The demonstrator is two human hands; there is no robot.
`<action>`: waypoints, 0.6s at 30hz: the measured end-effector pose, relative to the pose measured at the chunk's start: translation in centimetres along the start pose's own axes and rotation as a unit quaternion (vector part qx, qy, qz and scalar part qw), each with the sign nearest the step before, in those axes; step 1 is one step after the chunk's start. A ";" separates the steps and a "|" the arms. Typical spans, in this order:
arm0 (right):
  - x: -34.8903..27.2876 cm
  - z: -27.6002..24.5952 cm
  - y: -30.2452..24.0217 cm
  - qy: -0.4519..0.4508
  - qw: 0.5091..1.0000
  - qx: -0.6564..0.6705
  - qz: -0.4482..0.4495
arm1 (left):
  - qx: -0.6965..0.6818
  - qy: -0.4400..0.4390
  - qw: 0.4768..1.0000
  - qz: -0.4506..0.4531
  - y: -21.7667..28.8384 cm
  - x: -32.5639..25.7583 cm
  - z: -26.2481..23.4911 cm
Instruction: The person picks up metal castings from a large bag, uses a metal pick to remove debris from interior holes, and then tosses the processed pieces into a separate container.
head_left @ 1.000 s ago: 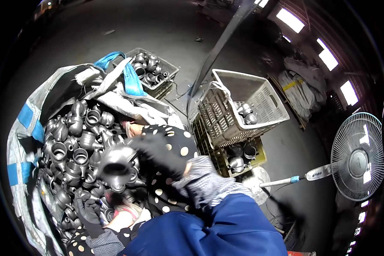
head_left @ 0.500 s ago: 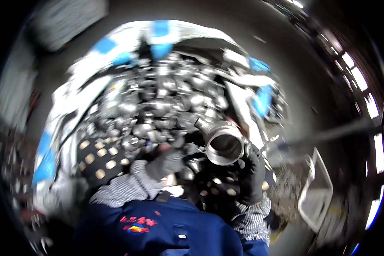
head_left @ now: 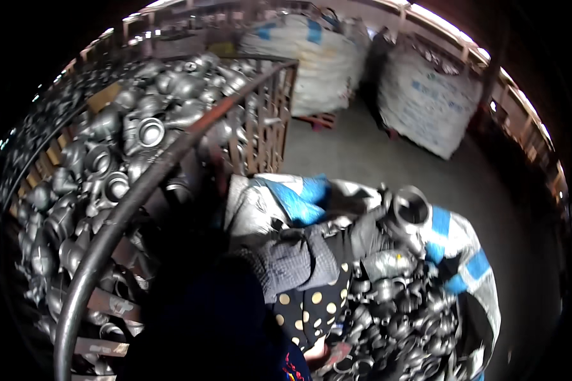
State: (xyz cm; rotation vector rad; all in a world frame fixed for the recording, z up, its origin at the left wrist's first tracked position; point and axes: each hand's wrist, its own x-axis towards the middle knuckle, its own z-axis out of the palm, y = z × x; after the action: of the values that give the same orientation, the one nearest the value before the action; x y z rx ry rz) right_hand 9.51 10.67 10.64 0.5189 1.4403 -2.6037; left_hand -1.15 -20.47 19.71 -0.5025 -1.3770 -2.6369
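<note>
My left arm, in a grey checked cuff, reaches to the right across my body. My dark-gloved left hand [head_left: 370, 233] is closed on a grey metal pipe fitting [head_left: 421, 236], whose round open end faces up. The fitting is over the side of a white and blue woven bulk bag [head_left: 467, 236]. Inside the bag lie many smaller metal fittings [head_left: 394, 317] and a longer grey cylindrical piece [head_left: 388, 265]. Black cloth with pale dots [head_left: 308, 311] covers my knee below the arm. My right hand is out of sight.
On the left, a metal-barred bin with a curved dark rail [head_left: 117, 219] holds a heap of larger grey fittings [head_left: 111, 159]. Two full white bulk bags [head_left: 308, 70] [head_left: 426, 95] stand farther back, one on a reddish pallet [head_left: 321, 119]. Grey floor [head_left: 337, 152] lies between.
My view has swung left, bringing the barred bin into sight and the bag to the lower right. The large fitting, earlier at my right hand, is now in my left.
</note>
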 end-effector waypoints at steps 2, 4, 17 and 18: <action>1.5 -0.3 0.8 0.003 0.999 -0.042 0.007 | 0.050 0.058 0.994 0.074 6.0 1.8 -2.0; 2.2 0.6 1.9 -0.019 0.996 -0.084 0.031 | 0.116 0.145 0.967 0.176 14.3 2.1 -5.6; 3.0 -4.0 6.0 -0.015 0.980 -0.187 0.062 | 0.305 0.353 0.771 0.435 36.7 1.7 -18.2; 2.9 -4.7 5.9 -0.003 0.980 -0.187 0.059 | 0.275 0.306 0.812 0.415 33.6 4.0 -17.5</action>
State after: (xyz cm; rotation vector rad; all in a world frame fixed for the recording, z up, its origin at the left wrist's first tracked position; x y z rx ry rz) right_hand 9.46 11.61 2.64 0.5263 1.7804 -2.1657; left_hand -0.24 -53.93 37.81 -0.0915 -1.2099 -1.4113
